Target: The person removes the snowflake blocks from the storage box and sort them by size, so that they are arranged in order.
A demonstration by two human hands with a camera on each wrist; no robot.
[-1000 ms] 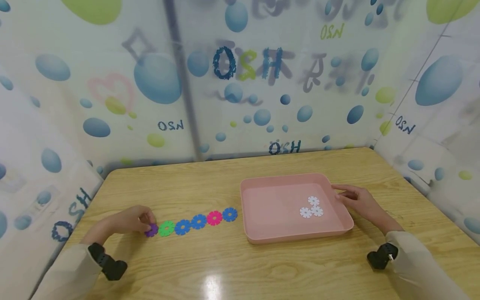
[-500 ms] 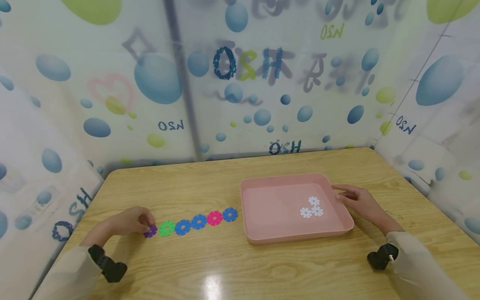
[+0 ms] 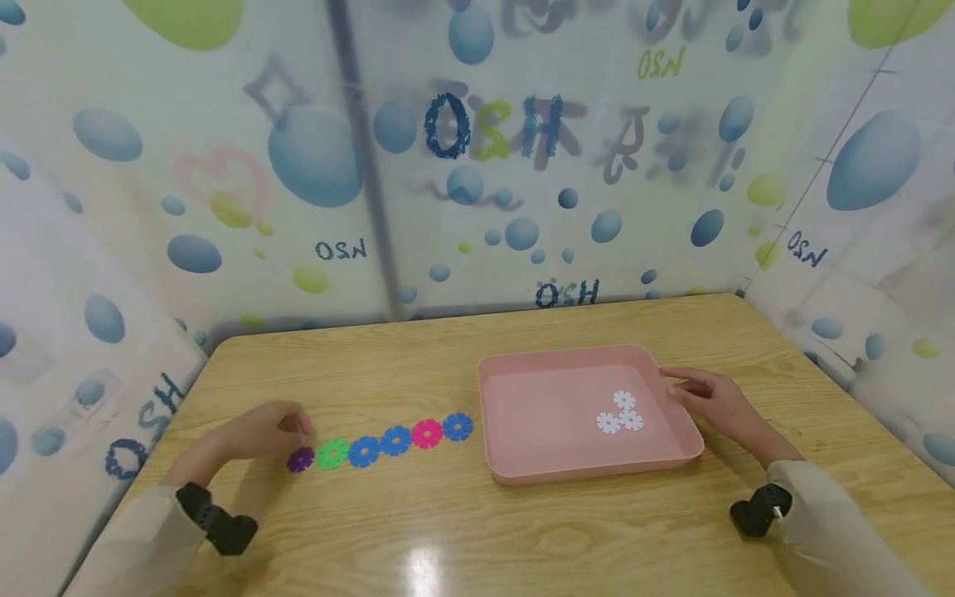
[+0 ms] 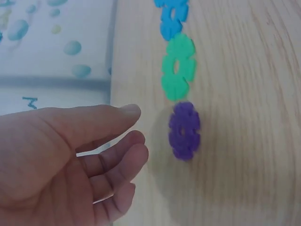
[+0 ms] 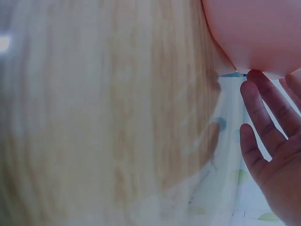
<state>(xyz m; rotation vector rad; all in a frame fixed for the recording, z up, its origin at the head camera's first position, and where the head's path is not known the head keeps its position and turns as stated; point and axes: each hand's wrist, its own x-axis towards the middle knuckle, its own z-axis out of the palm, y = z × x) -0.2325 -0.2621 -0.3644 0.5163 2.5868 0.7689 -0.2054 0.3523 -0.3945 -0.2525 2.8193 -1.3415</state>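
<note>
A purple snowflake building disc (image 3: 301, 458) lies flat on the table at the left end of a row of discs. My left hand (image 3: 264, 431) hovers just beside it, holding nothing; the left wrist view shows a gap between the fingertips (image 4: 136, 155) and the purple disc. Beside it comes a green disc (image 3: 332, 453), then blue ones, a pink one (image 3: 427, 434) and a blue one (image 3: 458, 427) near the tray. At the right edge of the pink tray (image 3: 537, 464), my right hand (image 3: 719, 406) touches the rim with fairly straight fingers.
Inside the tray, 3 white snowflake discs (image 3: 608, 423) lie together toward its right side. The wooden table (image 3: 358, 531) runs back to a patterned curtain (image 3: 477, 232), which also hangs at both sides.
My left hand has let go of the purple disc and lifted slightly away from it. The disc shifted a little left, then back slightly right. My right hand has stayed at the tray.
</note>
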